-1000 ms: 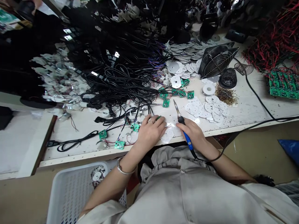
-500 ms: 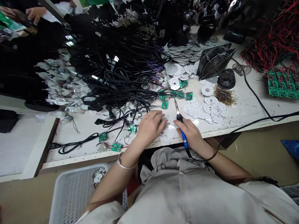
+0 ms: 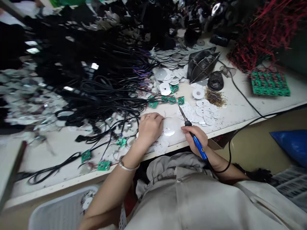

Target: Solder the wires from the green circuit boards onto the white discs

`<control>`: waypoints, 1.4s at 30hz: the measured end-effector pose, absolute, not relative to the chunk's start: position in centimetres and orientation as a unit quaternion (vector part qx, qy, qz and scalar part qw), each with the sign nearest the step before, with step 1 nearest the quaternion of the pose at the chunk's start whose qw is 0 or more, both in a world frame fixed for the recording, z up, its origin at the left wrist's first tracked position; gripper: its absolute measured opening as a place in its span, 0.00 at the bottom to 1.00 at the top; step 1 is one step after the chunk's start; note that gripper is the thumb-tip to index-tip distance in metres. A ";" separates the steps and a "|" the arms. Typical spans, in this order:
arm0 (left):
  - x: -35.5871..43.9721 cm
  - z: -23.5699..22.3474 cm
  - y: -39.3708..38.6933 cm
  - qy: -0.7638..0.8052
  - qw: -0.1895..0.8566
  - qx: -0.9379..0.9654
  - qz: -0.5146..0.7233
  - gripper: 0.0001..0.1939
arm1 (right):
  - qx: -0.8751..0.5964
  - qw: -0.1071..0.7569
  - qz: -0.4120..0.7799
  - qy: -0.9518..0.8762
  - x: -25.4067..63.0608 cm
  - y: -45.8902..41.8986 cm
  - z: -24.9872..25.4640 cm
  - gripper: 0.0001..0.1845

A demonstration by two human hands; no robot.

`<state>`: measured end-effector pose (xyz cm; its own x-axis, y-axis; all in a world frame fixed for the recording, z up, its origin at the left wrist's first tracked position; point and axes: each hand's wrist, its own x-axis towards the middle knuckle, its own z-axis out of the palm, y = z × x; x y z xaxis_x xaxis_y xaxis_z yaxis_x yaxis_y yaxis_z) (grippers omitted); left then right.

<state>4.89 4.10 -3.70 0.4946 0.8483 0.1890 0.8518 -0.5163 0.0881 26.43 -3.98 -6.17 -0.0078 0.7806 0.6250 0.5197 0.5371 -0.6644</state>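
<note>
My left hand lies palm down on the bench, and its fingers hide whatever is beneath them. A thin wire shows past the fingertips. Just to its right sits a round, glossy white disc on perforated white plates. My right hand grips a blue-handled soldering iron, its bare metal tip pointing up the bench and touching nothing. Small green circuit boards with red wires lie left of my left wrist, and more lie beyond my fingers.
A heap of black power cables fills the bench's left side. Beyond lie a black fan, a solder spool, brown clippings, a green board panel and red wires. A white basket sits below the bench edge.
The whole view has turned and shifted, so the bench now slopes across the picture. My left hand has slid left, and the green board no longer shows under its fingers. The iron stays in my right hand.
</note>
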 end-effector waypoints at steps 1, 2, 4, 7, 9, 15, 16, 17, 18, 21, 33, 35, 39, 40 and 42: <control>4.9 -3.7 4.2 -0.476 0.010 -0.872 -0.114 0.12 | -0.468 0.538 0.088 -0.696 27.4 -3.7 -6.3 0.12; 5.0 -3.8 4.3 -0.461 0.010 -0.879 -0.125 0.13 | -0.478 0.549 0.053 -0.683 28.6 -3.4 -6.4 0.13; 5.1 -4.0 4.6 -0.435 0.010 -0.888 -0.148 0.13 | -0.533 0.582 0.013 -0.614 31.5 -3.0 -6.5 0.16; 5.4 -4.1 4.8 -0.410 0.003 -0.896 -0.167 0.15 | -0.629 0.641 0.025 -0.440 35.5 -2.6 -6.4 0.18; 5.5 -4.1 4.6 -0.402 -0.008 -0.900 -0.167 0.15 | -0.650 0.675 0.040 -0.346 37.3 -2.4 -6.4 0.18; 5.6 -3.4 4.1 -0.406 -0.059 -0.894 -0.179 0.15 | -0.677 0.675 0.114 -0.271 38.0 -1.7 -6.9 0.20; 5.6 -3.2 4.0 -0.409 -0.055 -0.891 -0.189 0.15 | -0.680 0.668 0.116 -0.279 37.9 -1.7 -7.0 0.21; 5.6 -3.0 3.8 -0.410 -0.048 -0.889 -0.199 0.15 | -0.683 0.660 0.118 -0.289 37.8 -1.7 -7.0 0.21; 5.6 -2.8 3.7 -0.409 -0.040 -0.887 -0.210 0.14 | -0.686 0.652 0.119 -0.301 37.7 -1.7 -6.9 0.22; 5.4 -2.6 3.1 -0.397 -0.031 -0.888 -0.232 0.12 | -0.694 0.632 0.126 -0.320 37.6 -1.7 -6.7 0.23; 4.5 -3.2 2.1 -0.355 -0.025 -0.901 -0.250 0.08 | -0.713 0.602 0.149 -0.328 37.4 -1.1 -6.3 0.26; 4.6 -3.3 2.1 -0.352 -0.021 -0.902 -0.251 0.08 | -0.714 0.599 0.160 -0.327 37.4 -1.0 -6.1 0.27; 4.6 -3.6 2.0 -0.354 -0.017 -0.901 -0.251 0.07 | -0.718 0.591 0.167 -0.326 37.4 -1.0 -5.8 0.29; 4.6 -3.6 2.0 -0.355 -0.018 -0.900 -0.251 0.07 | -0.720 0.591 0.166 -0.325 37.3 -1.0 -5.7 0.29; 4.6 -3.6 1.9 -0.355 -0.019 -0.900 -0.251 0.07 | -0.719 0.591 0.168 -0.325 37.3 -1.0 -5.8 0.29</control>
